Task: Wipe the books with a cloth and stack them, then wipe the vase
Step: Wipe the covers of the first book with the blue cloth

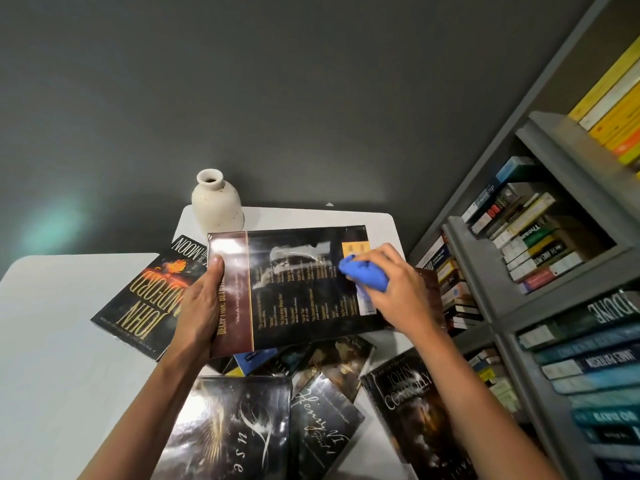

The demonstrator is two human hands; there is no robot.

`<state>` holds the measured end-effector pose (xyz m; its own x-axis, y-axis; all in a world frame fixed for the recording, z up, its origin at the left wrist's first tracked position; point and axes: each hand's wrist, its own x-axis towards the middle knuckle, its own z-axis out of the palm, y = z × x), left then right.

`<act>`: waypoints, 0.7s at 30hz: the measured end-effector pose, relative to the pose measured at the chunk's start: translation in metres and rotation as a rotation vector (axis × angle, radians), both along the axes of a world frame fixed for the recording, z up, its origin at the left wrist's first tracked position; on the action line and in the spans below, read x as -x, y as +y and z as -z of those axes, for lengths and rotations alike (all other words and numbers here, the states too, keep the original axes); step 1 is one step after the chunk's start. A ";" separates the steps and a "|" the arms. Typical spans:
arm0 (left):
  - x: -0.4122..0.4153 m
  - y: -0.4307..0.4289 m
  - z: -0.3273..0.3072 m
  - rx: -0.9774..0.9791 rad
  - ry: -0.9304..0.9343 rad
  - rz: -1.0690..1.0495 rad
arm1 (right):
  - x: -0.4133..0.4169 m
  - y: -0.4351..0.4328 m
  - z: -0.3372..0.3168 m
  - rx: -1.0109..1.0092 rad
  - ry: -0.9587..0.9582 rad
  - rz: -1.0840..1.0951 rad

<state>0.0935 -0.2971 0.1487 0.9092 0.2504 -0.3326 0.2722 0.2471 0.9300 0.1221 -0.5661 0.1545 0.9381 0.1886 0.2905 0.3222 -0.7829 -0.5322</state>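
One wide head-worn camera looked forward and down, close over the left hand (199,306) and right hand (398,289), table (52,323) below, wall (311,98) ahead.

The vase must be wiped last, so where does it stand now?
In the head view, the vase stands upright far back on the table, left of centre, behind the held book.
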 end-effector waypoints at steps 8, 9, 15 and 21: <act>0.003 -0.002 0.004 -0.007 0.032 0.002 | -0.006 0.028 -0.004 0.046 -0.127 0.126; 0.002 0.002 0.003 -0.023 0.022 0.001 | 0.005 0.025 0.005 0.050 -0.099 0.079; 0.011 -0.001 0.006 -0.024 0.015 0.010 | -0.012 0.007 0.004 -0.013 -0.112 0.330; 0.006 -0.005 0.005 -0.014 -0.007 0.029 | 0.004 0.053 -0.003 0.090 -0.152 0.102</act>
<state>0.0872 -0.3024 0.1438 0.9186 0.2285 -0.3225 0.2721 0.2261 0.9353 0.1177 -0.5134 0.1575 0.9005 0.1262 0.4162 0.3097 -0.8579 -0.4099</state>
